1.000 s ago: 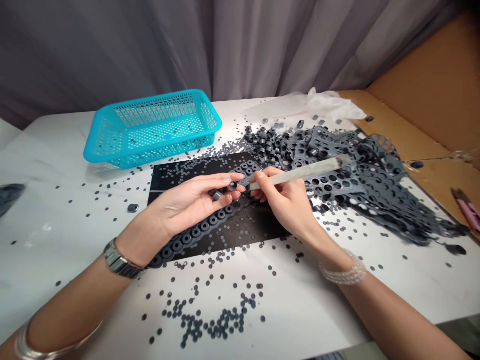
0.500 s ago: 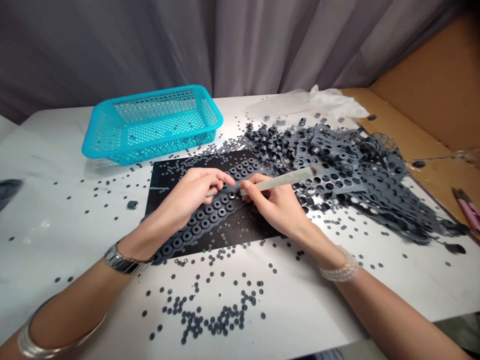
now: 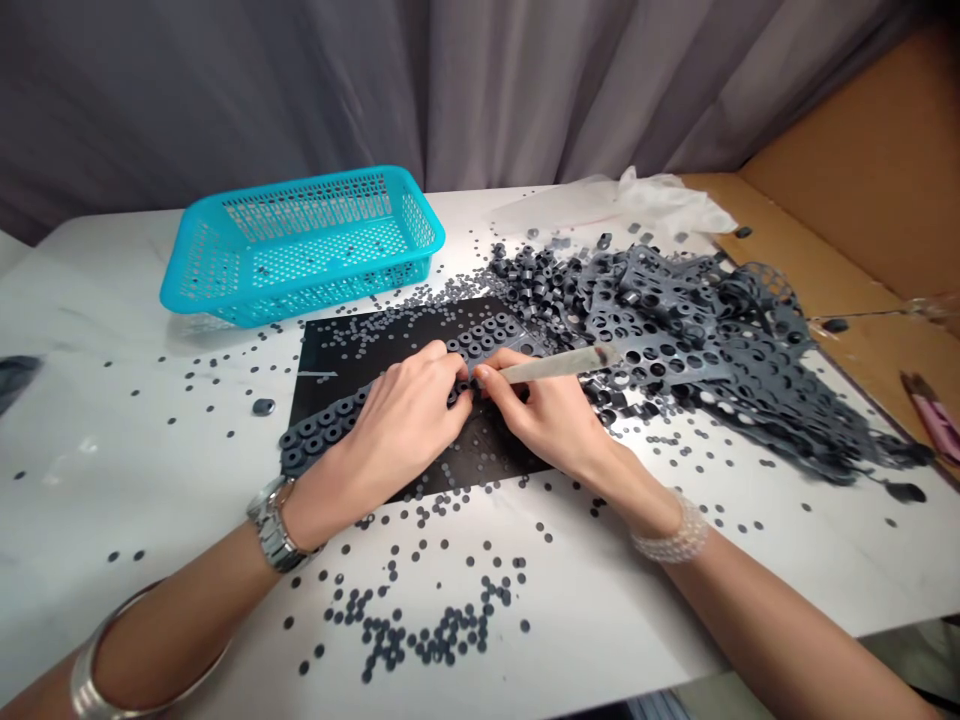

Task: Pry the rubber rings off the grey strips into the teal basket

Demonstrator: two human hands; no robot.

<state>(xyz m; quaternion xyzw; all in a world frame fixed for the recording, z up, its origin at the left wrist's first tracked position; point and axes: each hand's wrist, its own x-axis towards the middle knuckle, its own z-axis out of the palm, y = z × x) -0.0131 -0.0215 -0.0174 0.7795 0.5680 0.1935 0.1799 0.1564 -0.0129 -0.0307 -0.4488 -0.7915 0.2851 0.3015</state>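
A dark grey rubber sheet (image 3: 319, 430) with rows of raised round pieces lies slantwise over a black mat (image 3: 330, 345). My left hand (image 3: 416, 410) is closed on the sheet's middle, its thumb and index finger pinching the near edge. My right hand (image 3: 544, 405) grips a pale, flat, tape-wrapped tool (image 3: 559, 365). The tool's working tip is hidden by my fingers, close to my left fingertips at the sheet. Small dark discs (image 3: 427, 640) are scattered around the mat and in a cluster at the front of the table.
A turquoise plastic basket (image 3: 300, 300) stands at the back left. To the right lies a heap of perforated rubber sheets (image 3: 795, 390) beside loose round rubber pieces (image 3: 536, 280). Crumpled clear plastic (image 3: 667, 205) lies behind them. A pink-handled tool (image 3: 934, 420) is at the right edge.
My left hand has turned over and moved down onto the sheet, now closing around it. The sheet has shifted up and left. My right hand stays nearly in place with its tool.
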